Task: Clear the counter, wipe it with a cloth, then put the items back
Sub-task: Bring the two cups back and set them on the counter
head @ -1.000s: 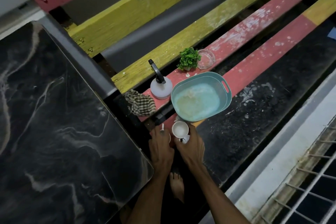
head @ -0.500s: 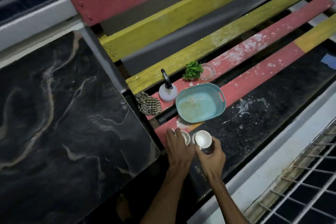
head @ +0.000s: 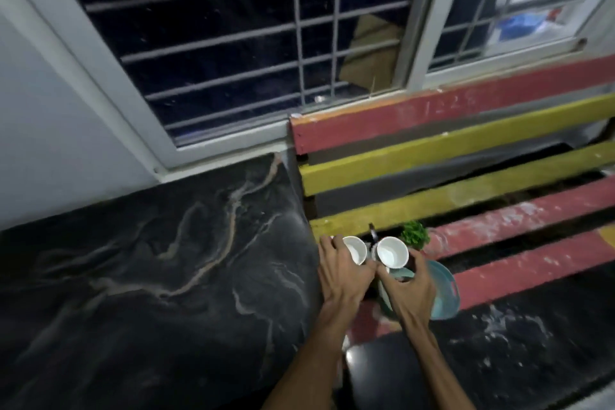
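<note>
The black marble desk (head: 149, 260) is lying bare at the left, apparently ready to take its items back. At the desk's right edge the left hand (head: 342, 273) is gripping one white cup (head: 355, 250), fingers wrapped over its rim, probably so it can be set straight down. Just right of the desk the right hand (head: 407, 286) is gripping a second cup (head: 392, 251), fingers curled round its side, mouth tilted toward the camera. Two cups in all are being carried, one per hand, likely to save a trip. Further right of the desk, one plant (head: 414, 235) and one teal basin (head: 444, 293) are waiting on the bench (head: 532, 230).
</note>
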